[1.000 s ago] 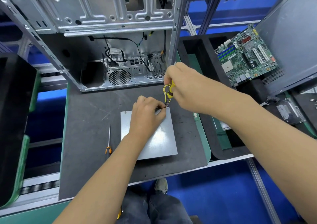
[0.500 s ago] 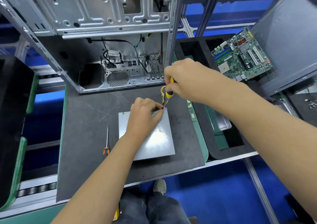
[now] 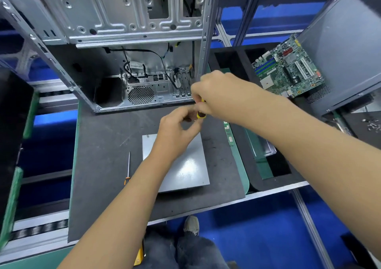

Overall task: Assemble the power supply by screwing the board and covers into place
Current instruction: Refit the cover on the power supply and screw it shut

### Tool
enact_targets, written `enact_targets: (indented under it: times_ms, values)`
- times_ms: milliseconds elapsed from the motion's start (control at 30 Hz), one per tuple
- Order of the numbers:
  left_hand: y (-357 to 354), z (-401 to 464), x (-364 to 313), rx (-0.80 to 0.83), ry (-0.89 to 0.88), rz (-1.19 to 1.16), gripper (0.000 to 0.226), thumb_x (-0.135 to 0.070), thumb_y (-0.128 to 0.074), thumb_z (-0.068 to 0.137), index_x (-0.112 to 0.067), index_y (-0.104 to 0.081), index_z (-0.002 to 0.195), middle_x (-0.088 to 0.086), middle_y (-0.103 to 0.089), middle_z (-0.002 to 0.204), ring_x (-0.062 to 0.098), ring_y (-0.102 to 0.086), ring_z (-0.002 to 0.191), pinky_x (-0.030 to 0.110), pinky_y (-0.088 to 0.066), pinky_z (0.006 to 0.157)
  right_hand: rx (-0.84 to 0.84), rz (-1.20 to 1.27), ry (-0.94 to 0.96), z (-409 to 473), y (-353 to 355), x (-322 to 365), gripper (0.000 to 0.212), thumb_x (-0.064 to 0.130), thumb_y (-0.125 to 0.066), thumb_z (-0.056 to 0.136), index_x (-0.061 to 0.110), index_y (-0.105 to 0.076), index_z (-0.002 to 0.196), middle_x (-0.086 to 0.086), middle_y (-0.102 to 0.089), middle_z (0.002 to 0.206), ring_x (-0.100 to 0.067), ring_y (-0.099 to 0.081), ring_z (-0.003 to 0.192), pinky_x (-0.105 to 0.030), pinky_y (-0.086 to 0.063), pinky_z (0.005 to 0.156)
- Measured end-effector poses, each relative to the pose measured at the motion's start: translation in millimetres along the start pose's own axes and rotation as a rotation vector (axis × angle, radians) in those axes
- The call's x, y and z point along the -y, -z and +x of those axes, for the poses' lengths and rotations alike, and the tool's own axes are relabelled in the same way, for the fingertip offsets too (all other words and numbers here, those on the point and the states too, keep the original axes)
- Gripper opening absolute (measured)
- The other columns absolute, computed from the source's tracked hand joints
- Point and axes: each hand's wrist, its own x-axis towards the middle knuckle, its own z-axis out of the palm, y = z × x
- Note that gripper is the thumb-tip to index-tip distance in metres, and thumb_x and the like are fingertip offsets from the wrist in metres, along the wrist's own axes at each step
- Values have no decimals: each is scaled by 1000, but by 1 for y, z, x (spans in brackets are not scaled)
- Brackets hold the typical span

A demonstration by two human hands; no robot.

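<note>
The grey power supply cover (image 3: 181,165) lies flat on the dark counter (image 3: 99,145), in front of the open computer case (image 3: 140,91). The right hand (image 3: 222,95) is clamped on a yellow screwdriver (image 3: 201,115) above the far right corner of the cover. The left hand (image 3: 177,128) is blurred beside the tip; I cannot tell if it pinches a screw. To do this step well, I think the tip must stay upright in the screw while the left fingers steady it.
</note>
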Motion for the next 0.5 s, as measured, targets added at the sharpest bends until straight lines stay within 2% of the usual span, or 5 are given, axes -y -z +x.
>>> enact_targets:
  times_ms: [100, 167, 267, 333, 500]
  values:
    - [-7, 4, -7, -47, 77, -100, 27, -34, -82, 65, -30, -64, 85, -4, -66, 76, 23, -62, 75, 33, -53, 71, -62, -176, -62, 2, -5, 9, 5, 16, -51, 97, 13, -53, 102, -9, -47, 84, -34, -56, 85, -36, -34, 64]
    - [-8, 6, -6, -96, 147, -98, 28, -37, -77, 63, -22, -62, 81, -5, -65, 71, 22, -61, 68, 34, -52, 63, -66, -67, -101, -1, -8, 10, 12, 17, -54, 96, 14, -50, 106, -7, -38, 79, -36, -58, 89, -37, -36, 62]
    - [-1, 9, -1, 47, 109, -81, 16, -38, -71, 73, -45, -57, 74, -16, -62, 68, 9, -55, 63, 29, -50, 64, -111, 86, 32, -7, -9, 4, 19, 20, -60, 93, 16, -50, 109, -3, -43, 97, -32, -56, 81, -34, -33, 64]
    - [0, 10, -5, 107, 59, -69, 13, -42, -67, 75, -48, -56, 74, -9, -63, 72, 17, -58, 69, 36, -53, 70, -118, -15, 53, -7, -9, 4, 11, 16, -57, 94, 15, -55, 105, -2, -46, 94, -30, -58, 85, -33, -31, 67]
    - [-12, 12, -15, -69, 64, -121, 15, -43, -66, 61, -43, -57, 73, -11, -59, 74, 8, -53, 68, 21, -43, 64, -139, -45, -64, -7, -10, 8, 21, 10, -60, 89, 10, -52, 109, -12, -54, 106, -37, -60, 92, -39, -44, 71]
